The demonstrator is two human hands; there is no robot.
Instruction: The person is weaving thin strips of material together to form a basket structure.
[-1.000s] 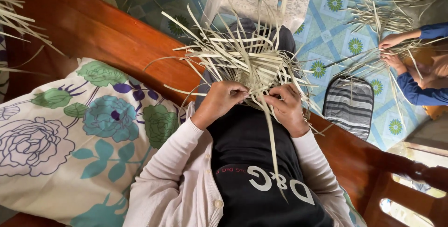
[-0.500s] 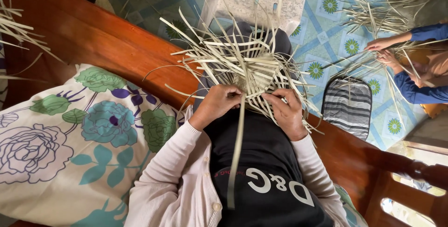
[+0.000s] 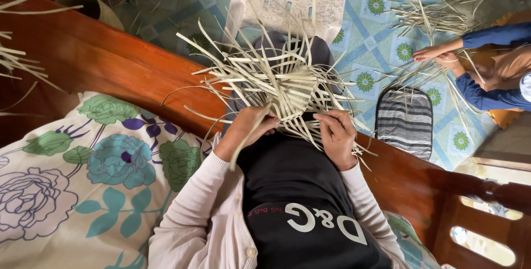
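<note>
**Two hands on a half-woven leaf mat**

At far left we see a floral bedsheet (image 3: 83, 175) beside the red-brown wooden bed frame (image 3: 110, 70). Moving right, our left hand (image 3: 250, 128) curls shut around one pale leaf strip (image 3: 243, 146) that bends down over the wrist. Before both hands, on the lap, lies the half-woven mat of dried leaf strips (image 3: 279, 84), loose ends fanning outward and hiding part of the patterned floor (image 3: 381, 37). Our right hand (image 3: 334, 136) presses its fingers together onto the weave's near edge. Further right sits a striped cushion (image 3: 405, 119); beyond it another person's hands (image 3: 437, 59) touch more strips.
</note>
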